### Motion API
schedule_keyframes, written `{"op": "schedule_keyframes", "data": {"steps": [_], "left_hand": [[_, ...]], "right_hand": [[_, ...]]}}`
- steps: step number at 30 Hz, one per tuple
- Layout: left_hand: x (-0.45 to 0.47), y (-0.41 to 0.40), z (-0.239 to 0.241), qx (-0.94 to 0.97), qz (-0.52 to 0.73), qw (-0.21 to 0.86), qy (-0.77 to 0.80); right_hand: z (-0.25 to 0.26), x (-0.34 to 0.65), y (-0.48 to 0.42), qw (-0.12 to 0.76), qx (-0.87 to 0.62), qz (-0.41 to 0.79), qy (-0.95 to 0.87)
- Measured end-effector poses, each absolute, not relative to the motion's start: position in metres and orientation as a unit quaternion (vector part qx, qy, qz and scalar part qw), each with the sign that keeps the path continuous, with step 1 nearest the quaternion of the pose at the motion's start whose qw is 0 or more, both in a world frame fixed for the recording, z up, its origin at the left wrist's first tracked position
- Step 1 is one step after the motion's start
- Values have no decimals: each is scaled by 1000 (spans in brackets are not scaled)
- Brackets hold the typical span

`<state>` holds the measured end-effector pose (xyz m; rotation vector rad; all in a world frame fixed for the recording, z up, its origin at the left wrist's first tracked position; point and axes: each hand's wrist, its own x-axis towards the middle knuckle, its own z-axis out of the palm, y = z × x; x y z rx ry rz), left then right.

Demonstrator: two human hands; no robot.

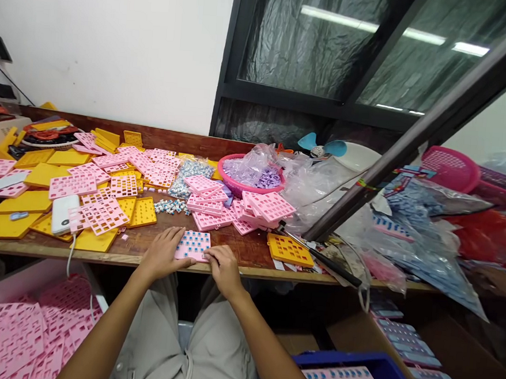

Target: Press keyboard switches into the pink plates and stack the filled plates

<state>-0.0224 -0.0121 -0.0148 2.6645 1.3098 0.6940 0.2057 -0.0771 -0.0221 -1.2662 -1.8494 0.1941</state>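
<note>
A pink plate (193, 244) with rows of small blue-and-white switch-like pieces lies at the table's front edge, in front of me. My left hand (165, 251) grips its left side, with the thumb along the near edge. At the lower right corner of the plate, my right hand (222, 268) has its fingers pinched together and touching it; whatever is between them is hidden. Just beyond the plate is a loose heap of the same small blue-and-white pieces (171, 207). A clear bag (191, 173) full of such pieces sits behind the heap.
Stacked pink plates (211, 204) stand behind my hands, near a pink basket (240, 187) of purple parts. Yellow panels (38, 200) and a white power bank (64, 214) lie left. A slanted metal post (366, 180) rises right. A blue crate (392, 366) holds filled plates.
</note>
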Motion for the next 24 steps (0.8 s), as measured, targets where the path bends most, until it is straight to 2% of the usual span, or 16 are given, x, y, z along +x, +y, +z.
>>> {"op": "schedule_keyframes", "data": {"steps": [12, 19, 24], "left_hand": [[-21, -15, -11, 869, 234, 55, 433], [-22, -10, -10, 867, 251, 84, 423], [-3, -3, -4, 866, 265, 104, 410]], "right_hand": [[-26, 203, -81, 418, -503, 31, -756], [-17, 205, -90, 342, -503, -25, -793], [-10, 222, -98, 404, -506, 22, -762]]}}
